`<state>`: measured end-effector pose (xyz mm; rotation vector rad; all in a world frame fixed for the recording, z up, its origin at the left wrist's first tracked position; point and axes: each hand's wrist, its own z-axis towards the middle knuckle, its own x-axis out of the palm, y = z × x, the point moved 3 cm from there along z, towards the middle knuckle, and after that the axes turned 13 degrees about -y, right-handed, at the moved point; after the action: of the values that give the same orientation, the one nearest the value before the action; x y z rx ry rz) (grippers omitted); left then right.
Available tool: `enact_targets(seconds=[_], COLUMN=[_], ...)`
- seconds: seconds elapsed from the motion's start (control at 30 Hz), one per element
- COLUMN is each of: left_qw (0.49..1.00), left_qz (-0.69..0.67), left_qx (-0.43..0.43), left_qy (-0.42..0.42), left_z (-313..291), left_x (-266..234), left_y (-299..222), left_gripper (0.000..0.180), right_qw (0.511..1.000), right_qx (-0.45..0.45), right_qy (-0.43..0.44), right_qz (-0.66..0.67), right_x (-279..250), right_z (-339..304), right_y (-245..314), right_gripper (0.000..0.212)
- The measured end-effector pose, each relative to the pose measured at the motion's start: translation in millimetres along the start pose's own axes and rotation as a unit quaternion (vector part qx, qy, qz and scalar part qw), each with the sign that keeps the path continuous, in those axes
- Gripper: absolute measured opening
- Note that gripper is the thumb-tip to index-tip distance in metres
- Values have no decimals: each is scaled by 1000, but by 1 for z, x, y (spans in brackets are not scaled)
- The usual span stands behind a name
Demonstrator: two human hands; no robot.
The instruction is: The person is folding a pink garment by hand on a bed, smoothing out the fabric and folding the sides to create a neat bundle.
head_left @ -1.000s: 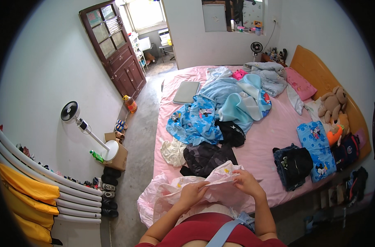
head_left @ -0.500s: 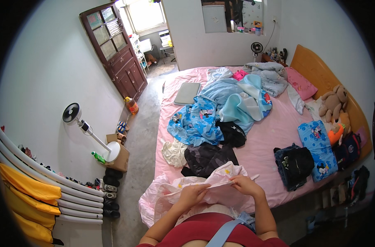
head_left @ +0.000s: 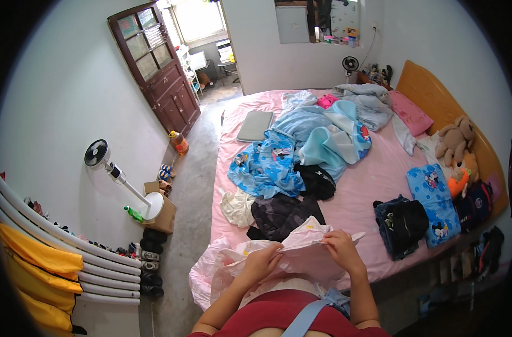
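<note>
A large pale pink cloth with small yellow prints hangs between my hands at the near edge of the bed and spills down on the left. My left hand pinches its upper edge. To the right, my right hand grips the same edge, and a pointed corner sticks out past the fingers. Just beyond lie a dark patterned garment, a crumpled cream cloth and a black garment. I cannot tell exactly what kind of piece the pink cloth is.
Blue printed fabric and a light blue quilt are heaped mid-bed beside a grey flat pad. Folded dark clothes and a folded blue printed cloth lie right, near plush toys. A white fan stands left.
My right hand has risen slightly and moved a little right, drawing the cloth's edge and corner with it. The left hand has shifted slightly up and left, still pinching the cloth.
</note>
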<state>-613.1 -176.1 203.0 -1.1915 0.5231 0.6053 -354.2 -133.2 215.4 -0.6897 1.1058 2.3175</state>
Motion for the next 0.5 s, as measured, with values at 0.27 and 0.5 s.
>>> enact_targets(seconds=[0.27,0.5], left_qw=[999,999], left_qz=[-28,-30], left_qx=[28,-28], left_qy=[11,-6], left_z=[-4,-9], left_x=[0,-3], left_y=[2,-10], left_gripper=[23,21], right_qw=[995,993], right_qx=[32,73], right_qy=[73,67], right_qz=[53,56], right_x=[17,1], right_z=[-17,3], right_y=[-18,-7], right_gripper=[8,9])
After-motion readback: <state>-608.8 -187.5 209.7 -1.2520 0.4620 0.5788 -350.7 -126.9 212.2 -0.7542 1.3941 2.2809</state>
